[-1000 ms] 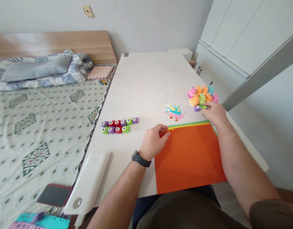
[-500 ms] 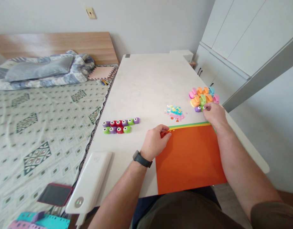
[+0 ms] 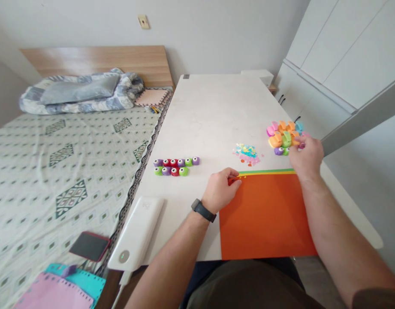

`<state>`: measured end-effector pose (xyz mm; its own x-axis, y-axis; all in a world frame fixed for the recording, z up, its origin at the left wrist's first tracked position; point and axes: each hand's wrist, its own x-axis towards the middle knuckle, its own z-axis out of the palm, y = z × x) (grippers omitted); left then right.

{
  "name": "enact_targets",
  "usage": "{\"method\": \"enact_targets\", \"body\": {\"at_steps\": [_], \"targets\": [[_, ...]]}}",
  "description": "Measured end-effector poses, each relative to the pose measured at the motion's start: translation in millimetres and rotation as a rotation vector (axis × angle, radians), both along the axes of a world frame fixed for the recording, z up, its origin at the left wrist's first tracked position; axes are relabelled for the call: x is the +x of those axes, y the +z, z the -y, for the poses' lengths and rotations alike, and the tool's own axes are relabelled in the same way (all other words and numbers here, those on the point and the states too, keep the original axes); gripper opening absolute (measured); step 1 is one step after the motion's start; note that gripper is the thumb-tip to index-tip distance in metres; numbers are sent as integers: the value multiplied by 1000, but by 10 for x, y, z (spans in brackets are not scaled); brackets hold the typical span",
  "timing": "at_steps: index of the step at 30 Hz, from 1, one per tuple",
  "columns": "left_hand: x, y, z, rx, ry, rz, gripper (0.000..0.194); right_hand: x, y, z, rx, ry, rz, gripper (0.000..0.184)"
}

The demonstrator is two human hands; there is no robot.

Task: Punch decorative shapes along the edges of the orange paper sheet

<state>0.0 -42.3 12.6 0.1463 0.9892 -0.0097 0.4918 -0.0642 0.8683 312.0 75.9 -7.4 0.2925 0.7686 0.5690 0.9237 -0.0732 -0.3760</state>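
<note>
Our left hand [image 3: 221, 189], a dark watch [image 3: 203, 210] on its wrist, is at the far left corner of the orange sheet [image 3: 268, 219], thumb and fingers curled nearly together; there's red-orange between them, and we can't tell whether it's the sheet or a separate piece! Our right hand [image 3: 305, 156] is out past the sheet's far right corner, fingers bent down among the lever punches [image 3: 276, 139]; its grip is hidden from us, so whether it has hold of one we can't say. The sheet itself lies flat at our end of the white table [image 3: 213, 111], green and yellow edges [image 3: 264, 172] peeking from under its far side, tiny yellow bits [image 3: 245, 177] by its far left corner. Just beyond the sheet, we've got a scatter of paper cut-outs [image 3: 247, 153], turquoise, yellow, pink and orange. A purple punch [image 3: 278, 151] and a green one sit past the sheet too, close to our right hand. Left of the sheet, two rows of small punches [image 3: 174, 163], six over four! Nearer us on that side, a white device [image 3: 139, 231], and farther left, the bed [image 3: 88, 150] with a dark tablet [image 3: 90, 246].
</note>
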Motion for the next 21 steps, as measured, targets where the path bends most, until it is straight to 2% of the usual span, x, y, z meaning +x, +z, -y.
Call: {"method": "enact_targets", "body": {"at_steps": [3,5,7,9,12,16,21], "targets": [[-6,-20,-2,12,-4,2,18,-268,91,65,94,108,20,33],[-10,-32,-4,21,-3,-7,18,-550,200,139,88,269,0,31],[-10,-41,-7,28,-3,-19,19,-890,328,217,7,469,-32,28],[-9,-50,-11,36,-5,-26,19,-1252,447,272,-142,673,-50,26],[-6,-66,-21,60,-10,-25,20,-1766,565,270,-315,883,-27,27],[-8,-88,-40,92,-27,-22,20,-2323,580,135,-470,1023,86,32],[-19,-88,-48,98,-24,-25,14,-2734,446,-33,-600,1052,233,38]]}}
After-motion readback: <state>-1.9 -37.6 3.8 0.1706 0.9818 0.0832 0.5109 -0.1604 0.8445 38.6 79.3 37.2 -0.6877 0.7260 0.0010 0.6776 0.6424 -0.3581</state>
